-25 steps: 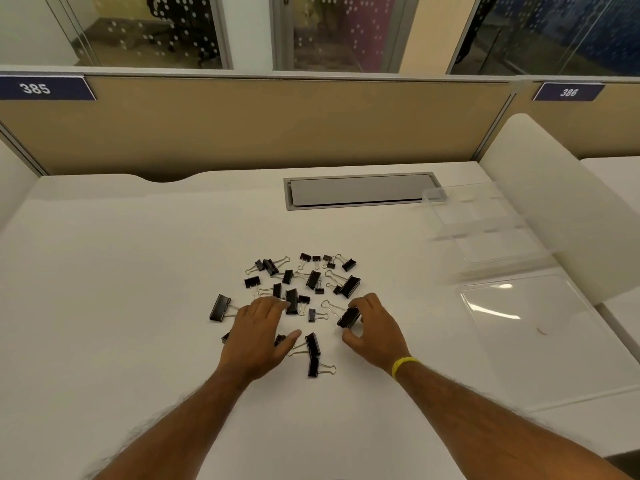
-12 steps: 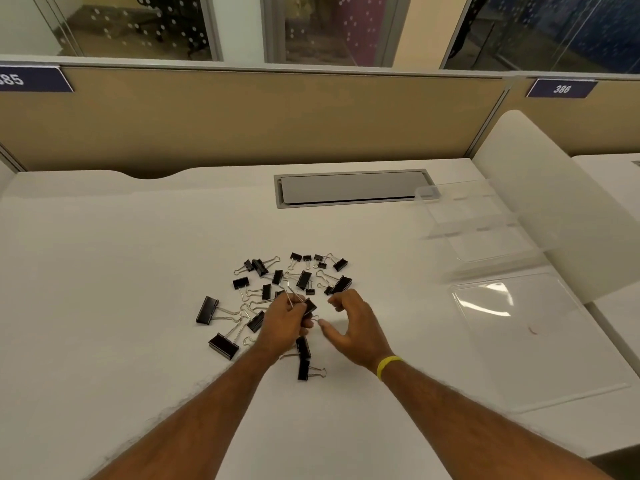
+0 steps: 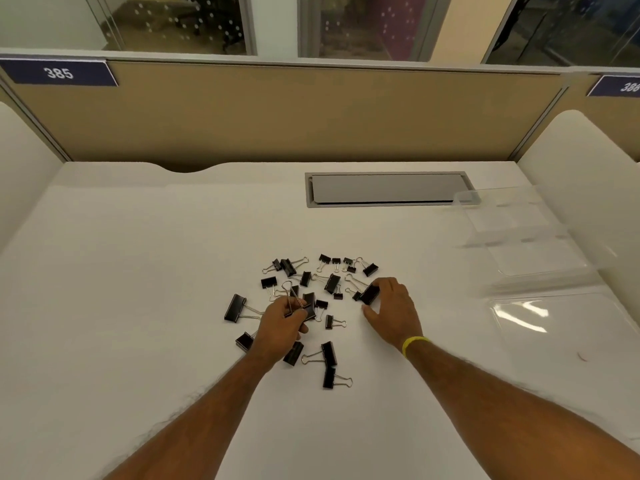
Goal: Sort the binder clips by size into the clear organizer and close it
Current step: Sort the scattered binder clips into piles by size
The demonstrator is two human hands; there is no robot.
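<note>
Head view: left grip [image 3: 284, 320] clenched round a clip [image 3: 291, 300], handles poking up; right grip [image 3: 391, 313] pinching a big clip [image 3: 370, 294] on the worktop [image 3: 138, 306].

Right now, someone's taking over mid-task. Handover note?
Left hand: grips a binder clip, wire handles up.
Right hand: fingers on a large binder clip, grip unclear.
Other clips: loose on the desk.
Clear organizer: open at right, no clips visible inside; its lid lies flat.
Done: nothing sorted.
Left: sort all by size, close.
</note>
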